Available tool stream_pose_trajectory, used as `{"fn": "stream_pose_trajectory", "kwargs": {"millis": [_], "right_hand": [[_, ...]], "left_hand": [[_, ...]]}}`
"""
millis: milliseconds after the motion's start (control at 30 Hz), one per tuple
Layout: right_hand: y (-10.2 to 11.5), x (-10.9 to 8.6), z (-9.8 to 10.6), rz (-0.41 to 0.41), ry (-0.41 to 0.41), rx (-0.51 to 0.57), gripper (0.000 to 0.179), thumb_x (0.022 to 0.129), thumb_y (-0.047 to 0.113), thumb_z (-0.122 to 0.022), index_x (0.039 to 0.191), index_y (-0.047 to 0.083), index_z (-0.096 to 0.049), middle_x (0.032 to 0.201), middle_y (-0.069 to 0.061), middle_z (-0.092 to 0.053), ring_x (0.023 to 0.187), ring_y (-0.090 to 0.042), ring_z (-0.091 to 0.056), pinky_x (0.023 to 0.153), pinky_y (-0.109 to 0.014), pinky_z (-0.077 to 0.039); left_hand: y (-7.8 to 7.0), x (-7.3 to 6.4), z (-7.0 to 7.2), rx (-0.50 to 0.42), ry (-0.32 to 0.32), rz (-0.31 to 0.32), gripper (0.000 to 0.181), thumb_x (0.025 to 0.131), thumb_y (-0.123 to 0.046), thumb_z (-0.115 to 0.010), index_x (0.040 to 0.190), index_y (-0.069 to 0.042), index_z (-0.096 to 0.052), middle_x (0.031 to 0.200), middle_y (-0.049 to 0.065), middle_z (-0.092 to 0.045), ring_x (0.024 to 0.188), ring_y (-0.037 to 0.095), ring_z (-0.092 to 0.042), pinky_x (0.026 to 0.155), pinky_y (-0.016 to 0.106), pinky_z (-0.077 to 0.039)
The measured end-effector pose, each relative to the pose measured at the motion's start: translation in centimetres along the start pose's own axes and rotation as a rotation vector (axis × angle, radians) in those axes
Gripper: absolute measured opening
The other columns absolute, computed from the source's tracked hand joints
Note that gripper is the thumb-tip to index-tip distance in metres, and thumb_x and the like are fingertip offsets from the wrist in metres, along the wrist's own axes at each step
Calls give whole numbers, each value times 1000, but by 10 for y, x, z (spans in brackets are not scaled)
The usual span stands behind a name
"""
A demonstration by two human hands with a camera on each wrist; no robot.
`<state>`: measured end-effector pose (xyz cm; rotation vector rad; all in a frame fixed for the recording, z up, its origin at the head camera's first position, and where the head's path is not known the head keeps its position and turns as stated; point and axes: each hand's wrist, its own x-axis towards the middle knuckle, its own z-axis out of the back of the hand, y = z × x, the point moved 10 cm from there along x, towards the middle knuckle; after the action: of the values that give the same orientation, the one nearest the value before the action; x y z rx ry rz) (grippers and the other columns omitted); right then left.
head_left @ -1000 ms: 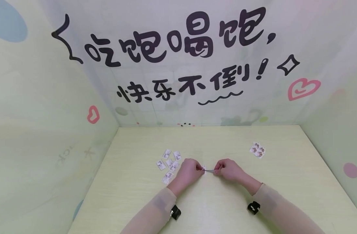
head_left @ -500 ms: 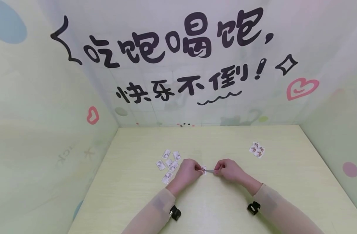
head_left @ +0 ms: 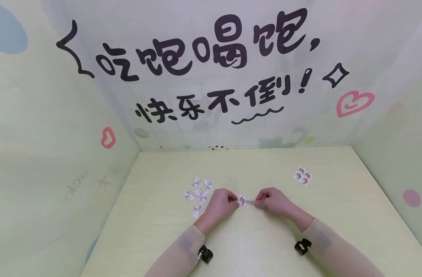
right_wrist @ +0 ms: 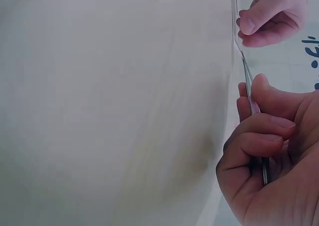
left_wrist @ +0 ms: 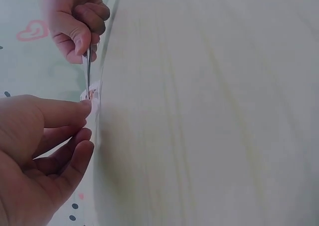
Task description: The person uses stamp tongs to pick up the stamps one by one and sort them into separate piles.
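My right hand (head_left: 271, 201) grips slim metal tweezers (right_wrist: 250, 84), their tips pointing left toward a small white card (head_left: 242, 200) with a printed figure. In the head view the tweezers' tips overlap the card. Across from it, my left hand (head_left: 222, 202) pinches the card's left edge with thumb and finger; its remaining fingers are bent loosely in the left wrist view. Both hands are close over the pale wooden table (head_left: 245, 246), facing each other. The left fingers hide the card's left edge in part.
Several small printed cards (head_left: 197, 209) lie spread left of the left hand. A tight group of similar cards (head_left: 303, 176) lies at the back right. A lettered cloth wall (head_left: 197, 134) borders the table's far edge. Black wrist devices (head_left: 205, 254) hang at both sleeves.
More of the printed card shows between the hands, as the left fingers cover less of it. The tweezers and right hand have shifted slightly right. The loose cards stay where they were.
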<state>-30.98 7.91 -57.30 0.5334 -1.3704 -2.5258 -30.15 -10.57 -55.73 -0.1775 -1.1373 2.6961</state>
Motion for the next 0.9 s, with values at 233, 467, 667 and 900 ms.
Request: {"fn": "stream_pose_trajectory", "kwargs": {"millis": [233,467,667,900], "right_hand": [[-4,-3,15,-22,-22,-8,3,94,14,-77,94,11,-76,89,-3,-66,84,-23,-57,77,-37,-46],[-9,-11,35,-33,-53,-9,6,95,14,-76,96,8,-76,91,-6,-66,85,-23,-56,76,-37,-45],[-15,-18,49,-57,-76,32,8,96,12,-76,98,5,-75,89,-7,-64,82,-23,-54,73,-36,-44],[-26,-24,62,-87,-96,63,12,98,13,-74,103,2,-74,88,-7,-62,80,-23,-50,70,-36,-42]], "left_hand": [[1,-5,13,-46,-26,-4,13,90,-10,-85,102,-6,-82,85,-5,-72,77,9,-62,72,28,-56],[10,-12,37,-30,-66,-6,14,91,-9,-84,105,-7,-83,86,-6,-70,79,10,-61,71,28,-54],[29,-20,61,-53,-101,0,14,91,-5,-83,105,-5,-82,89,-3,-71,81,13,-61,73,29,-54],[55,-25,81,-54,-151,15,13,90,1,-82,102,-4,-82,86,-2,-71,79,13,-63,70,30,-55]]}}
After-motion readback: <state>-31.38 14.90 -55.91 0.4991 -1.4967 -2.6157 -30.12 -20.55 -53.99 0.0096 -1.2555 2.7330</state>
